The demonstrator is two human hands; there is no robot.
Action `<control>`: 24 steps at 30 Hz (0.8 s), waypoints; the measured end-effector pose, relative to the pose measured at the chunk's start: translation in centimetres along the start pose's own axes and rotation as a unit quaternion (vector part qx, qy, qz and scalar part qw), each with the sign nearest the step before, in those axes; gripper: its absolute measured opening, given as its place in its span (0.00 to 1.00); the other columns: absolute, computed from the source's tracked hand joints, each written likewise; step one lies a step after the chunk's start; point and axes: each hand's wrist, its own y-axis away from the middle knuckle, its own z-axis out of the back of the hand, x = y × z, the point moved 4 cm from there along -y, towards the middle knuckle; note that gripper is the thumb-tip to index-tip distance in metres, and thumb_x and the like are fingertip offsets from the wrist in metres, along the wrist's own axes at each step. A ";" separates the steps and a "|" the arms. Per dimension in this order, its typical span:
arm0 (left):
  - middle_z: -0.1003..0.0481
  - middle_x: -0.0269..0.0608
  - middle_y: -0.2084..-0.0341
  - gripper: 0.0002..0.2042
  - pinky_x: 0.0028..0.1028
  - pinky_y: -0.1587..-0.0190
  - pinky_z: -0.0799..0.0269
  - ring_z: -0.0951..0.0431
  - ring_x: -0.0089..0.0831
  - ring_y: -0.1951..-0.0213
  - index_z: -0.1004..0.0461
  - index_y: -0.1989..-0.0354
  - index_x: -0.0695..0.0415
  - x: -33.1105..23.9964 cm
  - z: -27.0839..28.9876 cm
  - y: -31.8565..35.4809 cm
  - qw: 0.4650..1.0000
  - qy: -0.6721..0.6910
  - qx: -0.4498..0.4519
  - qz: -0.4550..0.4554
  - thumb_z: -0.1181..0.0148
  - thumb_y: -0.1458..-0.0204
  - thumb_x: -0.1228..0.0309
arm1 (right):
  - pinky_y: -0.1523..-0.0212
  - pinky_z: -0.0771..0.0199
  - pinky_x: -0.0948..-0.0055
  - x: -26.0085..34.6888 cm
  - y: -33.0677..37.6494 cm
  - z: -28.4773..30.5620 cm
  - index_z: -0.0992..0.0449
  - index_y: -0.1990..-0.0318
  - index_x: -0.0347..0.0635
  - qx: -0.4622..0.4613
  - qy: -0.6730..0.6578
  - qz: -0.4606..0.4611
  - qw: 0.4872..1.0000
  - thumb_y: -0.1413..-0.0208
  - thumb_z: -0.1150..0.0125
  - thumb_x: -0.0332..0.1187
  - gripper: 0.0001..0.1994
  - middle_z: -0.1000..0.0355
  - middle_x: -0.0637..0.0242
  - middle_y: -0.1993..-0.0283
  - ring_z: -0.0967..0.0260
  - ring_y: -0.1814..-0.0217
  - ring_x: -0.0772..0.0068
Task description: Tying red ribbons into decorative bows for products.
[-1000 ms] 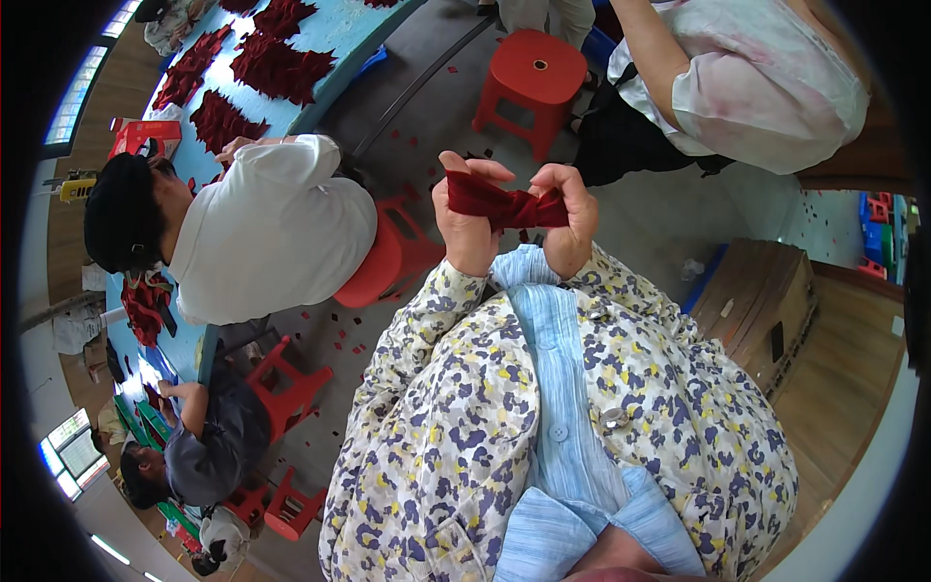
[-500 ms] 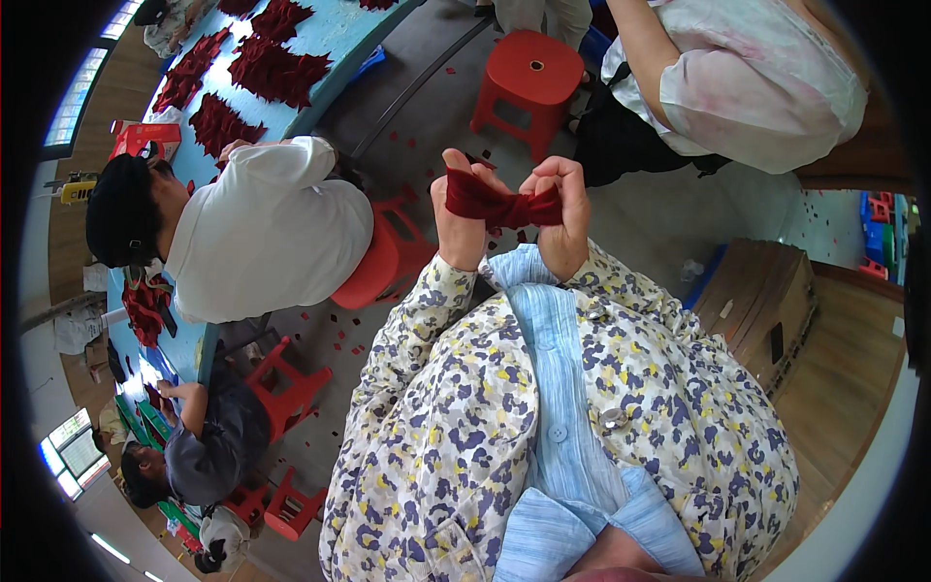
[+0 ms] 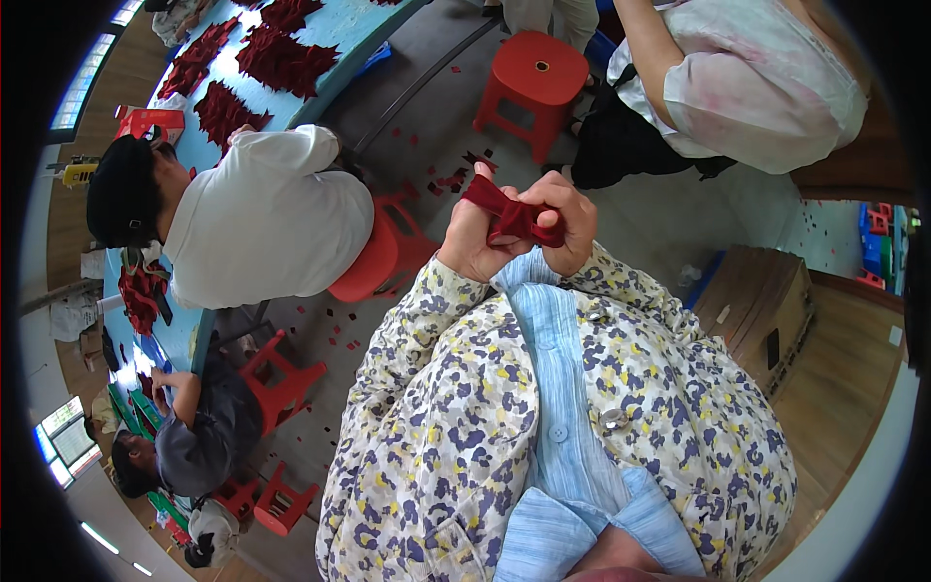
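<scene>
A dark red cloth bow (image 3: pixel 516 219), velvety in look, is held up in front of my chest between both hands. My left hand (image 3: pixel 467 242) has its thumb pointing up, with one end of the bow stretched over it. The fingers of my right hand (image 3: pixel 574 219) are curled round the other end, the thumb pressed to the gathered middle. The two hands are close together. Folds of cloth and my own knuckles hide some of the fingertips and the bow's back side.
Dark red cloth pieces lie in piles on a long blue table (image 3: pixel 335 73) at the upper left. A person in white (image 3: pixel 272 223) sits at my left, another person (image 3: pixel 756 92) is at the upper right. Red stools (image 3: pixel 538 73) and a brown cardboard box (image 3: pixel 752 306) stand around; red scraps (image 3: pixel 451 179) litter the floor.
My hands have drawn closer together and shifted slightly right. The cloth, stretched out flat between them before, is now bunched and twisted at the middle, with my right fingers curled more tightly.
</scene>
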 end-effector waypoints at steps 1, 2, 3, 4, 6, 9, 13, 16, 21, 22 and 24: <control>0.34 0.31 0.85 0.26 0.16 0.87 0.48 0.46 0.17 0.91 0.36 0.77 0.54 -0.1 0.0 0.1 0.999 -0.004 -0.018 -0.027 0.61 0.42 0.43 | 0.76 0.36 0.76 0.0 0.0 0.0 0.30 0.68 0.37 0.025 0.011 -0.008 1.000 0.40 0.48 0.44 0.17 0.32 0.64 0.76 0.36 0.77 0.73; 0.34 0.31 0.85 0.26 0.16 0.87 0.48 0.46 0.17 0.91 0.36 0.77 0.54 0.0 0.1 0.1 0.999 -0.003 -0.018 -0.028 0.61 0.42 0.43 | 0.76 0.36 0.76 -0.2 0.3 0.0 0.30 0.68 0.37 0.026 0.011 -0.008 1.000 0.40 0.48 0.44 0.17 0.32 0.64 0.76 0.36 0.77 0.73; 0.35 0.31 0.86 0.26 0.17 0.87 0.48 0.46 0.17 0.91 0.36 0.77 0.53 0.0 0.3 0.0 0.999 0.004 0.001 -0.036 0.62 0.42 0.43 | 0.76 0.37 0.77 -0.8 0.9 0.2 0.31 0.69 0.37 0.012 0.011 -0.049 0.999 0.40 0.48 0.45 0.17 0.32 0.64 0.77 0.36 0.77 0.73; 0.36 0.31 0.87 0.26 0.17 0.88 0.48 0.46 0.17 0.91 0.37 0.77 0.53 0.0 0.2 0.1 0.999 0.011 0.020 -0.043 0.63 0.42 0.43 | 0.76 0.37 0.77 -1.0 1.2 0.2 0.32 0.69 0.37 -0.002 0.011 -0.090 0.996 0.40 0.48 0.45 0.17 0.32 0.64 0.77 0.36 0.77 0.74; 0.36 0.31 0.88 0.25 0.17 0.88 0.49 0.46 0.18 0.91 0.37 0.78 0.52 0.2 0.0 0.3 0.998 0.019 0.029 -0.048 0.63 0.41 0.43 | 0.75 0.38 0.78 -1.0 1.5 0.0 0.33 0.70 0.37 -0.024 -0.009 -0.115 0.993 0.40 0.48 0.44 0.17 0.32 0.64 0.78 0.36 0.78 0.74; 0.37 0.30 0.89 0.25 0.18 0.88 0.50 0.47 0.18 0.92 0.37 0.78 0.51 0.5 -0.2 0.6 0.997 0.043 0.035 -0.050 0.64 0.41 0.43 | 0.75 0.38 0.78 -1.1 1.8 -0.2 0.34 0.72 0.37 -0.054 -0.038 -0.131 0.989 0.40 0.49 0.44 0.17 0.32 0.64 0.78 0.37 0.78 0.76; 0.37 0.30 0.89 0.25 0.19 0.87 0.50 0.48 0.19 0.92 0.38 0.78 0.50 1.1 0.1 0.7 0.995 0.084 0.023 -0.043 0.65 0.41 0.43 | 0.74 0.38 0.78 -1.1 2.0 -0.2 0.34 0.71 0.36 -0.035 -0.033 -0.121 0.991 0.40 0.48 0.43 0.17 0.32 0.64 0.78 0.37 0.77 0.77; 0.38 0.29 0.89 0.26 0.21 0.85 0.49 0.46 0.18 0.91 0.34 0.76 0.52 1.0 0.0 1.1 0.994 0.060 0.046 -0.077 0.65 0.41 0.43 | 0.73 0.37 0.79 -1.1 2.3 -0.2 0.34 0.71 0.37 -0.034 -0.035 -0.124 0.991 0.39 0.48 0.43 0.16 0.32 0.65 0.77 0.37 0.75 0.78; 0.34 0.29 0.87 0.28 0.19 0.82 0.44 0.37 0.19 0.87 0.28 0.74 0.55 -0.4 -0.9 3.0 0.963 -0.083 -0.068 -0.246 0.65 0.41 0.43 | 0.70 0.37 0.80 -0.9 2.5 -0.3 0.33 0.67 0.39 -0.051 -0.031 -0.163 0.985 0.39 0.49 0.42 0.14 0.33 0.66 0.75 0.37 0.73 0.80; 0.32 0.30 0.86 0.30 0.19 0.81 0.41 0.33 0.19 0.85 0.27 0.74 0.58 -0.5 -0.9 3.1 0.951 -0.120 -0.058 -0.280 0.65 0.40 0.44 | 0.69 0.37 0.80 -1.0 2.5 -0.2 0.32 0.66 0.39 -0.055 -0.027 -0.181 0.982 0.38 0.50 0.41 0.13 0.33 0.67 0.74 0.38 0.72 0.81; 0.30 0.31 0.84 0.31 0.20 0.79 0.38 0.30 0.20 0.83 0.26 0.76 0.59 -0.9 -0.7 3.4 0.921 -0.188 -0.024 -0.342 0.65 0.41 0.43 | 0.68 0.37 0.80 -1.2 2.5 0.1 0.32 0.65 0.39 -0.019 -0.024 -0.178 0.984 0.37 0.51 0.40 0.13 0.33 0.68 0.73 0.38 0.71 0.81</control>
